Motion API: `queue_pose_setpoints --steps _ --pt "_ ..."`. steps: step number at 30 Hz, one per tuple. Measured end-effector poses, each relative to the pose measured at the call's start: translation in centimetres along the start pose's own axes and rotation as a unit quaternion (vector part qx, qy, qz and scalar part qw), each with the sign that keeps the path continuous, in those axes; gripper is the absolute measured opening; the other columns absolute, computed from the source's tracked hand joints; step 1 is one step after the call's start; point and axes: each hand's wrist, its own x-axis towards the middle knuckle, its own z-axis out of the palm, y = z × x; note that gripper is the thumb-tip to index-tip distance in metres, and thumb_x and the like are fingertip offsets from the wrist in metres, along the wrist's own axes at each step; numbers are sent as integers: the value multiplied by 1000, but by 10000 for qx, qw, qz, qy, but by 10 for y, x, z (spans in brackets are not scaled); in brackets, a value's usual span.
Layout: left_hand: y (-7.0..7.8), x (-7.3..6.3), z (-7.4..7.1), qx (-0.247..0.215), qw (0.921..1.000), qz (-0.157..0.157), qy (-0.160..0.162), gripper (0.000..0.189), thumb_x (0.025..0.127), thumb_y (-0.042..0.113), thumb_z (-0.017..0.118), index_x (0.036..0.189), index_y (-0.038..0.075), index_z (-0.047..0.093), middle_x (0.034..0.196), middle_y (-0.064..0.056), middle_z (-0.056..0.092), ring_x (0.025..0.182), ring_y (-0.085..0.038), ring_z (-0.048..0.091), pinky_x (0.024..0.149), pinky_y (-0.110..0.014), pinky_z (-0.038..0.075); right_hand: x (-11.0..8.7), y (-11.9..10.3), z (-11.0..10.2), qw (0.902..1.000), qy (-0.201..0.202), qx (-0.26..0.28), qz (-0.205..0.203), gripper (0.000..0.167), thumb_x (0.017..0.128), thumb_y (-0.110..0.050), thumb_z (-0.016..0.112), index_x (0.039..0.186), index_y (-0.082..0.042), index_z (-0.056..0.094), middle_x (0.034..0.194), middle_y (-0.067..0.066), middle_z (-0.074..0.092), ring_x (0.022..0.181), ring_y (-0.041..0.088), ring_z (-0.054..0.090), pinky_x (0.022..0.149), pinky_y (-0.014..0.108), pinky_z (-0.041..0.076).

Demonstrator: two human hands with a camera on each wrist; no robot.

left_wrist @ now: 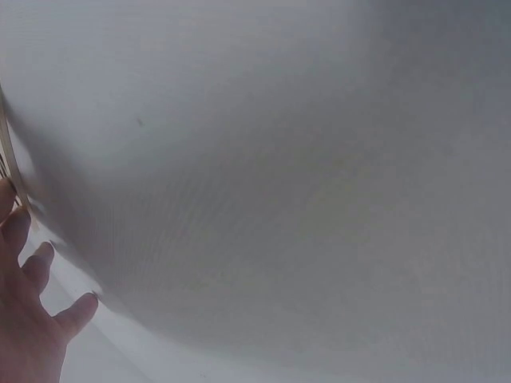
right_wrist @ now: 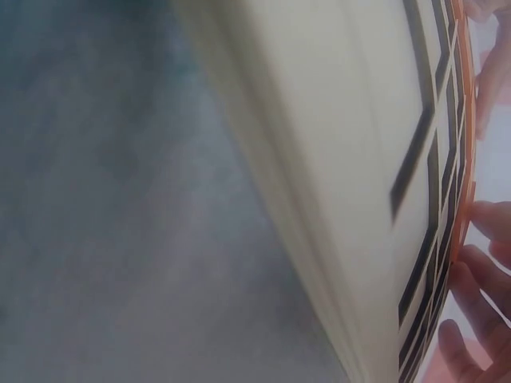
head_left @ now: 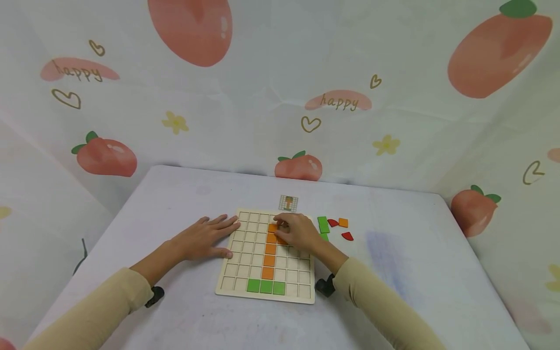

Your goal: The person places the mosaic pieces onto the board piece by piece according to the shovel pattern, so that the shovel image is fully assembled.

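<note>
Pale tabletop point(head_left: 393, 216) here: left hand point(head_left: 205, 238) spread at the edge of the board point(head_left: 257, 250), right hand point(head_left: 298, 233) curled over orange tiles point(head_left: 270, 249), pinch impossible to tell; light, level pressure should serve best.

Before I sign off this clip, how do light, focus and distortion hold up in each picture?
Head view: soft, even light, with the cream wooden grid board clear; left wrist view: dim, a broad shadow over the white tabletop; right wrist view: the board's near edge blurred, its grid lines bowed.
</note>
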Motion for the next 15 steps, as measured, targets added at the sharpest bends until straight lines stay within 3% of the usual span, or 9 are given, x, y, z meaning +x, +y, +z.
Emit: queue_pose_setpoints --steps 15 --pt "0 0 0 3 10000 6 10 86 92 67 51 157 14 33 162 -7 29 147 -36 27 109 -66 28 -4 4 -7 9999 52 126 34 29 91 -17 74 118 -6 71 102 1 73 89 13 65 82 30 54"
